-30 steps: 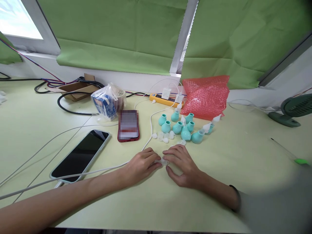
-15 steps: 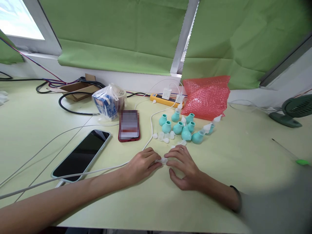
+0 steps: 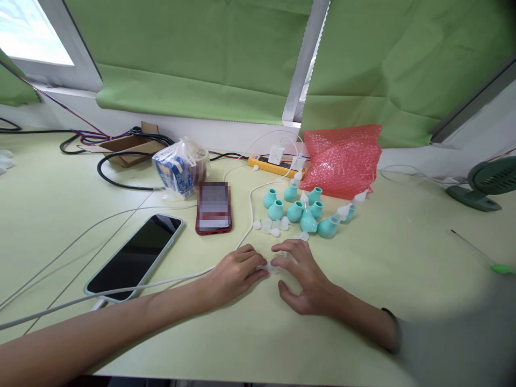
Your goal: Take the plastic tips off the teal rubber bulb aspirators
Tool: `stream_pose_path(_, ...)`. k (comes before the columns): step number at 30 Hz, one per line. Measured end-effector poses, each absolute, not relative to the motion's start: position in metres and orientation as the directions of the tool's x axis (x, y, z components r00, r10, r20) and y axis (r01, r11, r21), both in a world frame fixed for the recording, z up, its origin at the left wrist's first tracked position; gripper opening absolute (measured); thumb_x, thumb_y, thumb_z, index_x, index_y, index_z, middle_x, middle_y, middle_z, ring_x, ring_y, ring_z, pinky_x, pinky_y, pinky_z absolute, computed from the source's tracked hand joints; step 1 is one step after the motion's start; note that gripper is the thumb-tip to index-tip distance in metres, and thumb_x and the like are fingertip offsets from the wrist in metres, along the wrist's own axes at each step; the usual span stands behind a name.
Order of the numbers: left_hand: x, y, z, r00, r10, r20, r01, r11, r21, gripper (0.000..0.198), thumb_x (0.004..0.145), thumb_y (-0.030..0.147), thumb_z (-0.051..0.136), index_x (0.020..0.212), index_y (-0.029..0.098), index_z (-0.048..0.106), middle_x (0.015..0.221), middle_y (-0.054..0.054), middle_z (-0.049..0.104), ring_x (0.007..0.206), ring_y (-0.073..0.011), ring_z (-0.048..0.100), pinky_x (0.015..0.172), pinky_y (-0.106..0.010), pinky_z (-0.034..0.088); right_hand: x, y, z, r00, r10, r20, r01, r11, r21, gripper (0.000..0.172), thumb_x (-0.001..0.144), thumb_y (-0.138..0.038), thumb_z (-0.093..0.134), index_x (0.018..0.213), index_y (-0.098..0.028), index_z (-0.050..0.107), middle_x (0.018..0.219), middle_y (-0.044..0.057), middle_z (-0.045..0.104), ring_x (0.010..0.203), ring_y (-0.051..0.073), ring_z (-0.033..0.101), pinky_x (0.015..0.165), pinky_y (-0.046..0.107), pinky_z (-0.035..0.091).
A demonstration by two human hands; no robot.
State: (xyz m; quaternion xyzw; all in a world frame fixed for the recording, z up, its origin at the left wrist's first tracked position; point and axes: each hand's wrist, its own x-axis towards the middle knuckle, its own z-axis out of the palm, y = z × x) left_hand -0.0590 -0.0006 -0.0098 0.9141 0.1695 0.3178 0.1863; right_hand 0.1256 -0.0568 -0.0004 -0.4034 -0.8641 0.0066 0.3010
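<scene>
Low over the table, my left hand (image 3: 239,271) pinches a small translucent plastic nozzle piece (image 3: 273,267) between thumb and fingers. My right hand (image 3: 302,277) is at the piece's right end, index fingertip on or close to it, thumb spread away and fingers apart. Just beyond the hands lie several loose translucent caps (image 3: 274,232). Behind those stand several teal rubber bulbs (image 3: 295,211); some carry white tips, such as the tilted teal bulb with a tip (image 3: 327,227) at the right of the group.
A light blue-cased phone (image 3: 135,258) and a red-cased phone (image 3: 214,208) lie left. A white cable (image 3: 250,201) runs across the table. Behind are a yellow power strip (image 3: 258,163), red bubble wrap bag (image 3: 342,161), bagged tape rolls (image 3: 181,169) and a screwdriver (image 3: 500,268) at right.
My right hand's fingers have opened slightly, the index finger shifting left over the plastic piece. My left hand keeps its pinch in the same place.
</scene>
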Motion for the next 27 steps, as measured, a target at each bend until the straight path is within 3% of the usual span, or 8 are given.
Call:
stream_pose_path(13,-0.0588,0.0,-0.0104,0.739,0.426,0.522,0.186,-0.874,0.449,0.013,0.083,0.019,0.047,0.083,0.011,0.056,0.075,-0.007,0.062,0.072,-0.0162,0.051,0.063,-0.027,0.046,0.1253,-0.0573,0.0025,-0.485,0.742,0.463,0.737,0.632,-0.241,0.037,0.064,-0.021,0.052,0.099,-0.018,0.043,0.103,0.01,0.047,0.095,0.026,0.043,0.08,0.046,0.029)
stream_pose_path(27,-0.0594,-0.0004,-0.0091,0.732,0.431,0.528,0.195,-0.875,0.444,0.013,0.083,0.02,0.047,0.084,0.011,0.057,0.074,-0.007,0.062,0.071,-0.0159,0.051,0.062,-0.027,0.046,0.1246,-0.0591,0.0019,-0.493,0.75,0.441,0.755,0.621,-0.211,0.035,0.064,-0.019,0.05,0.099,-0.02,0.046,0.103,0.009,0.046,0.097,0.027,0.042,0.079,0.045,0.028)
